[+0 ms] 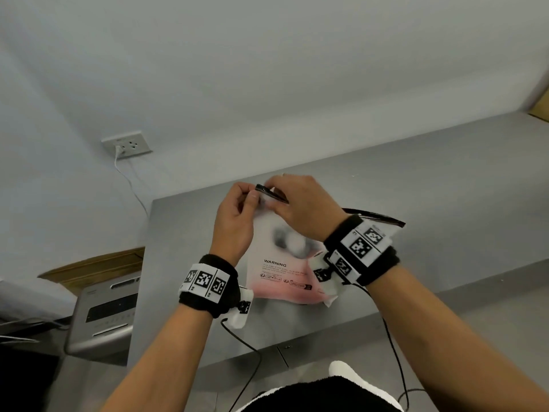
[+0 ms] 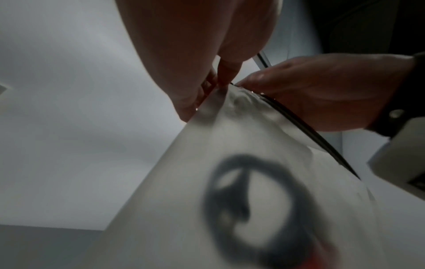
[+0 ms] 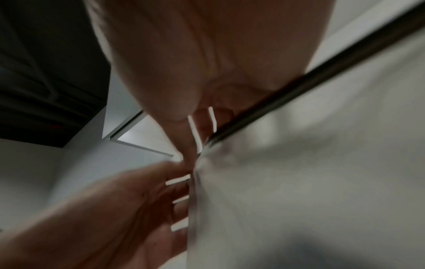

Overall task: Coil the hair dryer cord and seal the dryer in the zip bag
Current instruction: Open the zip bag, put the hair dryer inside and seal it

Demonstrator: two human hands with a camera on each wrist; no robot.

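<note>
Bag first: zip bag (image 1: 279,257) is frosted, semi-clear white plastic w/ a black zip strip (image 1: 271,193) along its top edge. A printed "WARNING" block sits in black mid-panel, w/ small red print and icons under it. Thru the plastic the cord (image 1: 289,240) shows as a dark blurred loop in the upper-mid part of the bag; left wrist view gives it as a thick dark ring, coiled, close to the front wall. Below that a pink-red mass fills the bag's lower part, i.e. the hair dryer (image 1: 285,288), outline too soft for details. Bag is held up over the grey table (image 1: 445,188), top away from the person, bottom near the table's front edge; can't tell if the bottom rests on the surface. The left hand (image 1: 234,221) pinches the bag's top left corner, thumb on the near side, fingers curled round the edge. The right hand (image 1: 303,206) is just beside it, thumb and fingertips nipped on the zip strip close to that same corner. Rest of the strip runs off under the right wrist to the far right corner; can't tell whether it is pressed together. Both wrists carry black bands (image 1: 208,281) w/ white marker tags. Bkgd: wall socket (image 1: 127,145) w/ a white lead (image 1: 130,184) plugged in, left of the table.
</note>
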